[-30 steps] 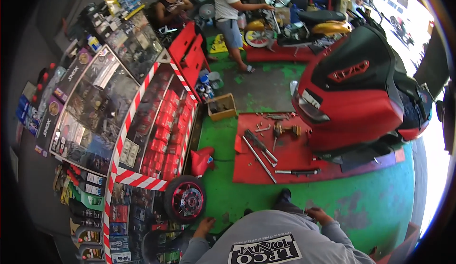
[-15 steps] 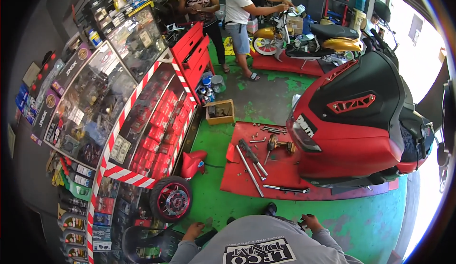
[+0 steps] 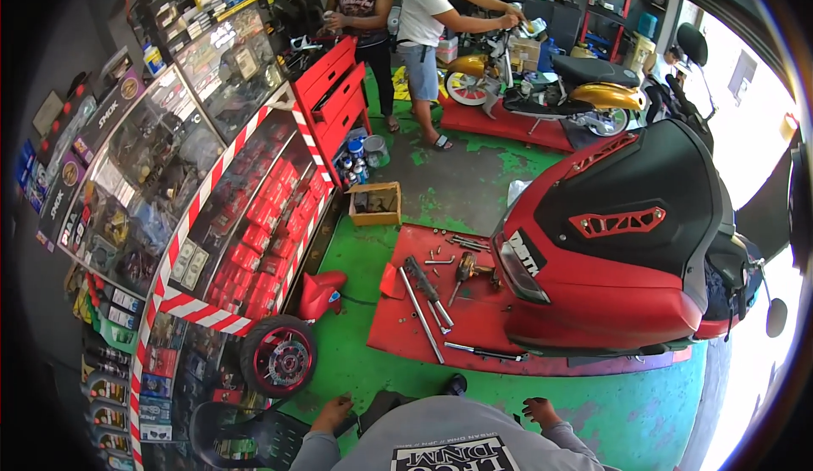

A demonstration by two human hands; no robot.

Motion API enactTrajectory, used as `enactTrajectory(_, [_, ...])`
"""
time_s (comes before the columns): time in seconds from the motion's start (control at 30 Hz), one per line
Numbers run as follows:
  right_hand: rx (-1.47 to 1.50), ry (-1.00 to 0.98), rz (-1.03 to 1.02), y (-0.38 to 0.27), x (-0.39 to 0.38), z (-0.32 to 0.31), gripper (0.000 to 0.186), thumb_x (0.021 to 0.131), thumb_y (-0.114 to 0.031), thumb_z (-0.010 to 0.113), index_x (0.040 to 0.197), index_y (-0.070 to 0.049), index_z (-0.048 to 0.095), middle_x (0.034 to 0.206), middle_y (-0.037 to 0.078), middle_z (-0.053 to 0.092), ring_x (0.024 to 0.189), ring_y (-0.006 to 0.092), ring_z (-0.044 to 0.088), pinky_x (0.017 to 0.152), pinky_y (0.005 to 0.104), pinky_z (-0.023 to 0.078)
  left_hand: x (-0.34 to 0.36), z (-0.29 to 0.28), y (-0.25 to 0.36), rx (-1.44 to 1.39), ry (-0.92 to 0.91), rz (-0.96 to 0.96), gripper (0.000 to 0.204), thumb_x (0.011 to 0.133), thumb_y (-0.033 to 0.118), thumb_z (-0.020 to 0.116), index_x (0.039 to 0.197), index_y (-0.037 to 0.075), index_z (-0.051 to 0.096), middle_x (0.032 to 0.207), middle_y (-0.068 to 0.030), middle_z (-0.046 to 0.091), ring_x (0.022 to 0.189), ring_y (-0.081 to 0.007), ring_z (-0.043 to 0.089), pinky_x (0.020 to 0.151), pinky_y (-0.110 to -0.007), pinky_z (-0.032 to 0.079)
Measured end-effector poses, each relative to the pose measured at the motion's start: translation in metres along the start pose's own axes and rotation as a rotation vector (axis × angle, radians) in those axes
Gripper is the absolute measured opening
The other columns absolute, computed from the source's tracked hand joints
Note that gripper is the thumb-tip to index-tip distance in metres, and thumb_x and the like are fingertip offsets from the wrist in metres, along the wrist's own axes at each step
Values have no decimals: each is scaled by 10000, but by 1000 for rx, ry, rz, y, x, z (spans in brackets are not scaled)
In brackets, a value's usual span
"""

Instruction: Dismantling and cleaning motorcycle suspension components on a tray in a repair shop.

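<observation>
My left hand (image 3: pixel 332 412) hangs low at my side, near a black plastic chair (image 3: pixel 254 434). Its fingers are loosely bent and apart, and no object shows in them. At my other side, above the green floor (image 3: pixel 500 386), my right hand (image 3: pixel 540 412) has its fingers spread, also without anything visible in it. Ahead of me lies a red mat (image 3: pixel 389 327) with a cordless drill (image 3: pixel 471 273), a long metal tube (image 3: pixel 421 315), a dark fork-like part (image 3: pixel 423 280) and a black-and-silver rod (image 3: pixel 483 351).
A red and black scooter (image 3: pixel 610 259) stands over the mat's right part. On the left are a glass display case (image 3: pixel 161 289), a wheel with tyre (image 3: pixel 279 357) and a red fairing piece (image 3: pixel 322 293). An open carton (image 3: pixel 374 204) sits beyond. Two people stand by a gold motorcycle (image 3: pixel 605 96).
The view has shifted, so the mat and display case now appear further left and slightly lower. My right hand's fingers are more spread. The person in dark clothes has raised a hand slightly.
</observation>
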State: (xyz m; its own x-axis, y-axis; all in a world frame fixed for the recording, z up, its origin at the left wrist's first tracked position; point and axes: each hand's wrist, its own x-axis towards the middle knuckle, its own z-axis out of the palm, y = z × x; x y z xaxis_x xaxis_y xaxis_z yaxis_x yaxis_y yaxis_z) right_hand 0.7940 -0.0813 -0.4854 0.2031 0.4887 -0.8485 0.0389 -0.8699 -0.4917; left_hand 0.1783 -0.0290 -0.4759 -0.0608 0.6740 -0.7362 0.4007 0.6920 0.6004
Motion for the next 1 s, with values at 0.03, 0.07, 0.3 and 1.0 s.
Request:
enactTrajectory(0.03, [7,2,15,-2,-1,0,303,901,-327,605,1039,-60,640,799,77,676,635,191,615,526,339,455,-1,-1,2,-8,5,-9,518,875,277,691,1255,-47,556,1191,-218,620,1001,-281,637,776,-378,548])
enactTrajectory(0.07, [-5,-5,20,-5,-2,2,303,901,-327,605,1039,-60,640,799,77,676,635,191,615,526,339,455,-2,-3,4,2,38,-12,537,881,275,680,1286,-42,527,1177,-217,620,961,-279,646,778,-376,550])
enactTrajectory(0.3, [8,30,-55,-17,-5,23,247,883,-288,628,997,-71,657,789,63,671,635,180,617,528,325,456,13,-30,18,-5,154,-56,760,819,243,725,1435,1,351,1330,-279,513,1161,-353,570,920,-421,503])
enactTrajectory(1.0, [149,196,43,-81,-78,295,338,833,-305,703,1002,-12,718,852,72,712,752,169,666,598,323,488,202,-330,67,136,0,65,637,850,240,712,1356,-4,413,1050,-184,676,815,-237,677,685,-351,556])
